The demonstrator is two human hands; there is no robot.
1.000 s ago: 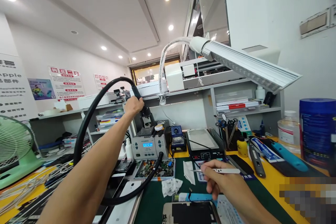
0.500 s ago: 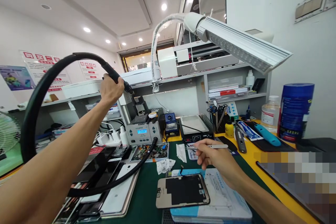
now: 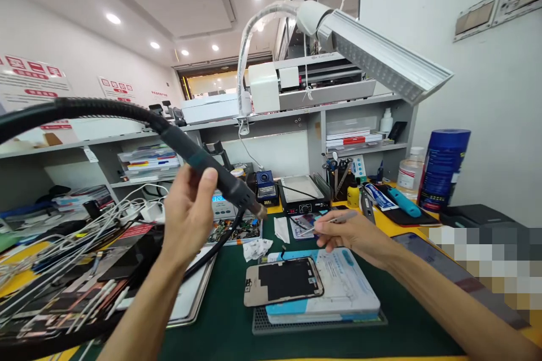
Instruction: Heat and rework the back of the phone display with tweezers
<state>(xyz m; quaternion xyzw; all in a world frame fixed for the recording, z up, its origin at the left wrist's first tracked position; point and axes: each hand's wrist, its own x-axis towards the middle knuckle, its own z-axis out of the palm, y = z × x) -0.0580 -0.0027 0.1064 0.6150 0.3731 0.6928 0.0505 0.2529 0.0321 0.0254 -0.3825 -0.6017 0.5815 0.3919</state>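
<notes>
My left hand point(image 3: 190, 211) is closed around the black handle of a hot air gun point(image 3: 212, 166), whose metal nozzle points down and right. Its thick black hose arches off to the left. My right hand point(image 3: 345, 231) pinches a pair of metal tweezers point(image 3: 311, 229), tips pointing left. Below and between the hands, a phone screen point(image 3: 290, 281) lies with its black-and-beige back face up, a small flex cable rising from its top edge. It rests partly on a blue and white box point(image 3: 342, 296). Neither the nozzle nor the tweezers touches the screen.
Behind stand a hot air station point(image 3: 221, 207), a soldering controller point(image 3: 266, 187) and a heating plate point(image 3: 302, 189). Crumpled tissue point(image 3: 257, 249) lies above the screen. Cables and phone parts point(image 3: 63, 282) crowd the left. A lamp point(image 3: 381, 53) hangs overhead; a blue canister point(image 3: 444, 166) stands right.
My left hand has brought the hot air gun from near the station down and right, toward the screen. My right hand still holds the tweezers, now tilted with tips lower. The view has shifted.
</notes>
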